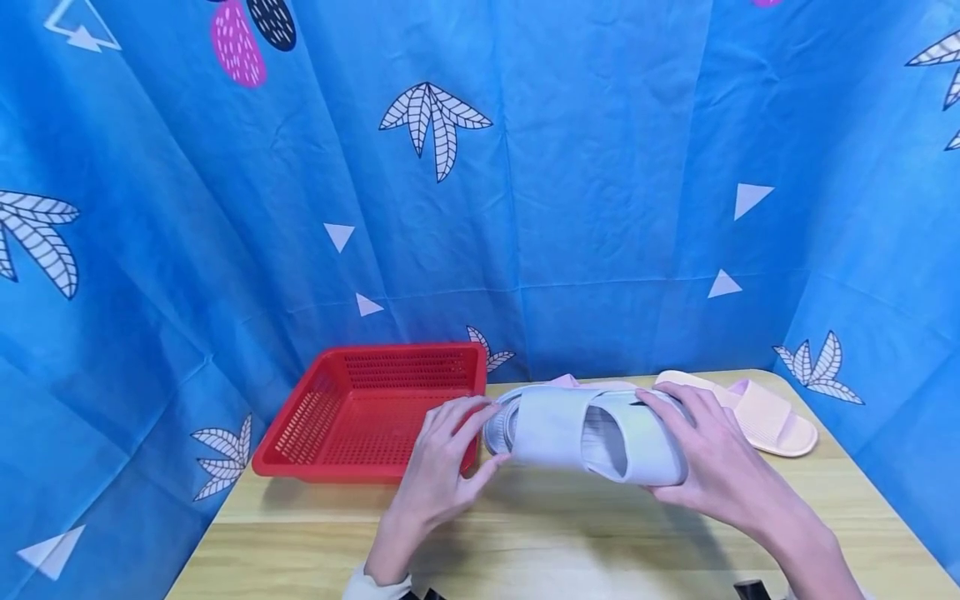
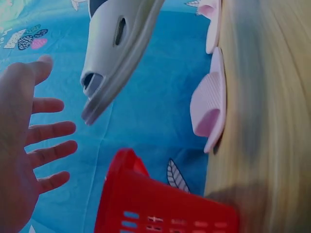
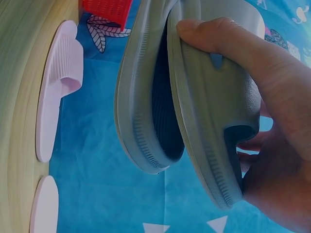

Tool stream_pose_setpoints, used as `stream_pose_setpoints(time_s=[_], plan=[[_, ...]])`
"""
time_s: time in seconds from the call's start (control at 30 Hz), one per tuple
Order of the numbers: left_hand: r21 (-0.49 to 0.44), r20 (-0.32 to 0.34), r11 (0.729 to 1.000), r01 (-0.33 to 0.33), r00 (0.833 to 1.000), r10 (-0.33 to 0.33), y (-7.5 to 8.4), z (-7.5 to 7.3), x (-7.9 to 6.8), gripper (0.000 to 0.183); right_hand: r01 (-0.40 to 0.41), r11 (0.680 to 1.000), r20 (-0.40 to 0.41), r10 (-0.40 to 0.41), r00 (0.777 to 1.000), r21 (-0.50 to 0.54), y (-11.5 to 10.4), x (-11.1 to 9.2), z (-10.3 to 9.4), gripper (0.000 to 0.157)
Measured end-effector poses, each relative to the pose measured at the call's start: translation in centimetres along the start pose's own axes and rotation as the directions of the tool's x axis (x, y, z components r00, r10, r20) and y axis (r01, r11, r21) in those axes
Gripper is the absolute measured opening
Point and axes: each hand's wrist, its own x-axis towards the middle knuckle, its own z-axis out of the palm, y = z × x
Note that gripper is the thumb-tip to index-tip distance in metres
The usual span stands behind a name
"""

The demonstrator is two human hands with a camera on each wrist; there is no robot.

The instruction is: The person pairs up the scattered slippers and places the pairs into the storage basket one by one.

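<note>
Above the table, my right hand (image 1: 712, 454) grips a pair of grey slippers (image 1: 551, 425) laid against each other. The right wrist view shows my thumb (image 3: 209, 36) pressing the edge of one slipper (image 3: 214, 111), with the other slipper (image 3: 138, 107) fanned slightly apart. At their left end is my left hand (image 1: 446, 467), its fingers spread. In the left wrist view a gap separates those fingers (image 2: 51, 136) from the grey slippers (image 2: 119, 53).
A red perforated basket (image 1: 390, 471) stands at the left of the wooden table (image 1: 540, 550). At the right rear lies a pale pink slipper (image 1: 776, 412); another pink slipper (image 2: 208, 102) lies behind the grey pair. A blue patterned curtain (image 1: 585, 208) encloses the back and sides.
</note>
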Motion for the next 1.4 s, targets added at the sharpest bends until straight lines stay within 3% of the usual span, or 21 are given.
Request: stream_pose_setpoints(time_s=[0.2, 0.53, 0.93, 1.4], plan=[[0.035, -0.077, 0.998, -0.05, 0.996, 0.053, -1.5, -0.2, -1.3, 0.047, -0.007, 1.0, 0.007, 0.007, 1.0, -0.002, 0.0, -0.2, 0.0, 0.116], [0.134, -0.129, 0.99, -0.046, 0.99, 0.063, -3.9, -1.3, -3.0, 0.038, -0.021, 1.0, 0.032, 0.021, 0.999, 0.0, 0.2, -0.1, -0.6, 0.114], [0.202, -0.089, 0.979, 0.033, 0.996, -0.015, -6.5, -2.5, -4.9, 0.036, 0.009, 1.0, -0.004, -0.009, 1.0, -0.006, 0.6, 0.1, -0.2, 0.113], [0.292, -0.054, 0.949, 0.115, 0.993, -0.104, -8.9, -3.8, -7.9, 0.037, 0.001, 1.0, 0.02, -0.001, 1.0, -0.001, 0.4, 0.0, 0.5, 0.117]])
